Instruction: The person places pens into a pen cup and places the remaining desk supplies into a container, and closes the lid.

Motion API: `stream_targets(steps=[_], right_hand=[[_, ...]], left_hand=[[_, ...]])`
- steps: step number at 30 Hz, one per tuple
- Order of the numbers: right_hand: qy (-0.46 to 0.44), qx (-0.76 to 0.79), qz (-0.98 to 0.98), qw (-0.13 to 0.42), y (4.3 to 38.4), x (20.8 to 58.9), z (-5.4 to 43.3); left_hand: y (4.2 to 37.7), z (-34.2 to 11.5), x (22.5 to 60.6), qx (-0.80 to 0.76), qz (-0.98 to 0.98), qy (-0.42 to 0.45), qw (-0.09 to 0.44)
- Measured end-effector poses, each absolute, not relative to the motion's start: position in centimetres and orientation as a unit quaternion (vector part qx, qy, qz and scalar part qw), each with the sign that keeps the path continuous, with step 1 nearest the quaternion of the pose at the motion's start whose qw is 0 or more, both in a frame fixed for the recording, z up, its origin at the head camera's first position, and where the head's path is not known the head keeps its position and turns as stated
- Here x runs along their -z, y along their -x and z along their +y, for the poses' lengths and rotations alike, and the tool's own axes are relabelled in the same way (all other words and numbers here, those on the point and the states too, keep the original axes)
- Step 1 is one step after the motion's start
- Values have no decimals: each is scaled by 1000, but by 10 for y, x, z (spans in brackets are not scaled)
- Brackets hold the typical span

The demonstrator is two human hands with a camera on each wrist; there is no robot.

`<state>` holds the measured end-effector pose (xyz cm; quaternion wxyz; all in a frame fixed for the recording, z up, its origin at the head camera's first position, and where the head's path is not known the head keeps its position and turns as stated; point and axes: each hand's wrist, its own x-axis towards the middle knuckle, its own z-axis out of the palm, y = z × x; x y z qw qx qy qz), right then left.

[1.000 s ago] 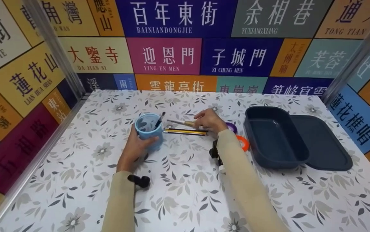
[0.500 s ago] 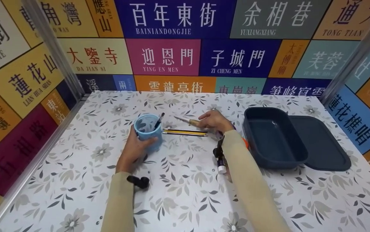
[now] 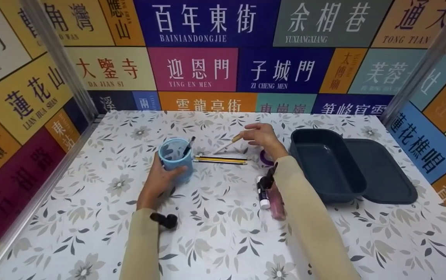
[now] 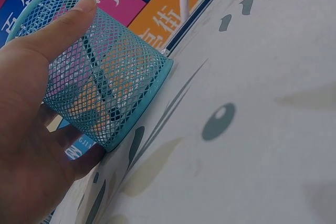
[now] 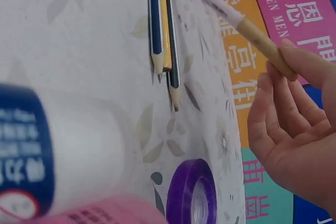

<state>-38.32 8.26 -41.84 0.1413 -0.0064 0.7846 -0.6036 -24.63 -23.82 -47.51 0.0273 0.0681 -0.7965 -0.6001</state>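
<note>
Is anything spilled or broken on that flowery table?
Nothing looks spilled or broken. The blue mesh cup looks upright in the left hand, and the pencils lie together. The lid is off its box, but that isn't odd.

Tan-ended rod (image 5: pixel 245 27) in right hand (image 5: pixel 302 137)

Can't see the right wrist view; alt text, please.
The right grip pinches a slim rod by its tan end. In frame, three pencils lie upper centre on a floral surface, a purple tape roll bottom centre, a blurred glue stick lower left.
</note>
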Motion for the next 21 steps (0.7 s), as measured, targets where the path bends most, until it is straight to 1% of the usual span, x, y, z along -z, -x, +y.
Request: stream_targets(steps=[3, 9, 12, 15, 21], right_hand=[[-8, 638, 761, 116, 382, 417, 80], [-97, 732, 672, 57, 379, 414, 75], [-121, 773, 622, 27, 377, 410, 72], [-125, 808, 575, 12, 372, 404, 67], [-109, 861, 497, 4, 360, 393, 57]], left_hand=[[246, -238, 476, 605, -793, -66, 30], [246, -239, 477, 614, -787, -56, 33], [247, -239, 477, 612, -788, -54, 32], [247, -240, 477, 611, -789, -62, 28], [247, -241, 478, 608, -791, -60, 33]])
